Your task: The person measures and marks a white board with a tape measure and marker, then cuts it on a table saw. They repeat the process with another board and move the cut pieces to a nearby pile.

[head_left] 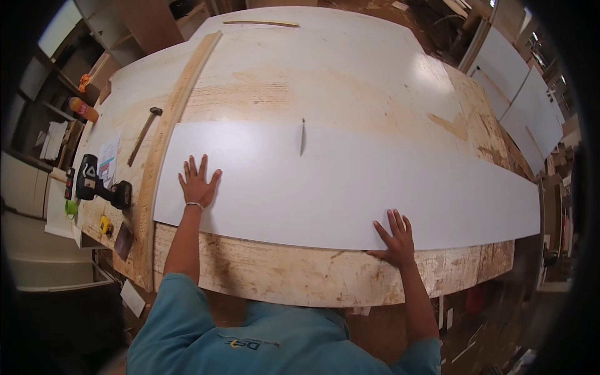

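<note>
A long white panel [350,181] lies across the worktable [325,272], its left end against a long wooden strip [164,150]. My left hand [199,185] rests flat on the panel's left part with the fingers spread. Over its near edge, right of the middle, lies my right hand [396,240], fingers stretched across the white surface and thumb apart; nothing shows in its grip. A thin upright piece shaped like a saw blade [303,139] shows at the panel's far edge, near the middle.
Left of the strip are a hammer [145,134], a black power drill [100,186], a yellow tape measure [106,225], a paper sheet [107,159] and an orange bottle [84,109]. A narrow stick [261,24] lies at the far edge. White boards [515,100] lean beyond the right side.
</note>
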